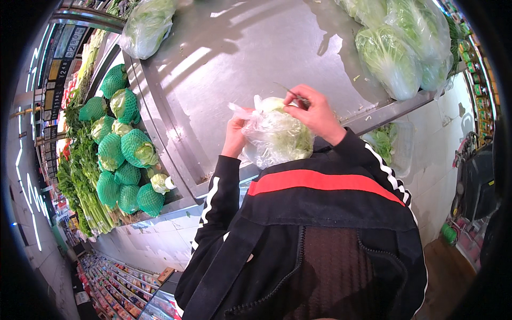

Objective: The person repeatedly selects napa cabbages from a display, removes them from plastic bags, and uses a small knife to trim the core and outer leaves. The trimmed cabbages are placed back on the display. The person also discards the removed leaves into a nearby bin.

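Note:
My left hand (235,135) grips the left side of a thin clear plastic bag, its fingers partly hidden behind the film. Inside the bag is a pale green cabbage (302,142), held close to my body at the near edge of the steel table (256,68). The bag's mouth is bunched open, baring pale leaf at the top. Over the far right of the cabbage, my right hand (314,112) is closed around a thin dark tool (290,91), apparently a small knife, whose tip points up and left. The fingertips of that hand are at the bared leaf.
Bagged napa cabbages (390,60) lie at the table's right, another bagged napa cabbage (148,30) at its far left. Left of a metal rail (160,116) are cabbages in green foam nets (138,146) and celery (86,180). A clear plastic crate (404,148) holds loose leaves below right.

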Tool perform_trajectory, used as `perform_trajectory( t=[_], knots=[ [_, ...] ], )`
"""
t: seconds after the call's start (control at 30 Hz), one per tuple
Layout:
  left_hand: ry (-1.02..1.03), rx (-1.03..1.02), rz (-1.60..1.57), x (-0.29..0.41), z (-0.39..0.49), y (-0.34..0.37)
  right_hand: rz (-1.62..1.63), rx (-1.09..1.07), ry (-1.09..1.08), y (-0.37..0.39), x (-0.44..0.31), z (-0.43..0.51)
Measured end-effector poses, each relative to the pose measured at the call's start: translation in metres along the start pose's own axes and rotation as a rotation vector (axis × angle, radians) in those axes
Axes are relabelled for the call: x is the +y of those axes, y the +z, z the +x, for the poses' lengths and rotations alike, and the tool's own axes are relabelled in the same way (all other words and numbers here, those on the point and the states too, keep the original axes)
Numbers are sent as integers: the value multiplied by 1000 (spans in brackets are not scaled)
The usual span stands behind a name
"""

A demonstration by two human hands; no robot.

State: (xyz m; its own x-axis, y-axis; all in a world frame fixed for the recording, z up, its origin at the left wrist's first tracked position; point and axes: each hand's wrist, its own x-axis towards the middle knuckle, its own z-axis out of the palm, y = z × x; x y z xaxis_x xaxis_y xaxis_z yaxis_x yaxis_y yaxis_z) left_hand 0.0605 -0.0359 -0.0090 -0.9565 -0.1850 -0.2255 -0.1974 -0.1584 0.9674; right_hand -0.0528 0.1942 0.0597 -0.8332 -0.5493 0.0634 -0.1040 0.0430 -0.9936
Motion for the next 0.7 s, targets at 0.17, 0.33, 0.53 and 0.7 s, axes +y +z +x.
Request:
perform_trajectory(
  t=[0.17,0.33,0.53,0.7],
  knots=[
    [231,320,-102,36,-13,14,43,-143,155,28,-15,14],
    [275,212,111,62,-23,31,61,-202,-13,38,-24,6],
    [262,49,482,68,6,25,224,-141,148,33,-12,7],
    [392,-32,549,65,11,16,254,-146,122,28,-3,6]
  ],
)
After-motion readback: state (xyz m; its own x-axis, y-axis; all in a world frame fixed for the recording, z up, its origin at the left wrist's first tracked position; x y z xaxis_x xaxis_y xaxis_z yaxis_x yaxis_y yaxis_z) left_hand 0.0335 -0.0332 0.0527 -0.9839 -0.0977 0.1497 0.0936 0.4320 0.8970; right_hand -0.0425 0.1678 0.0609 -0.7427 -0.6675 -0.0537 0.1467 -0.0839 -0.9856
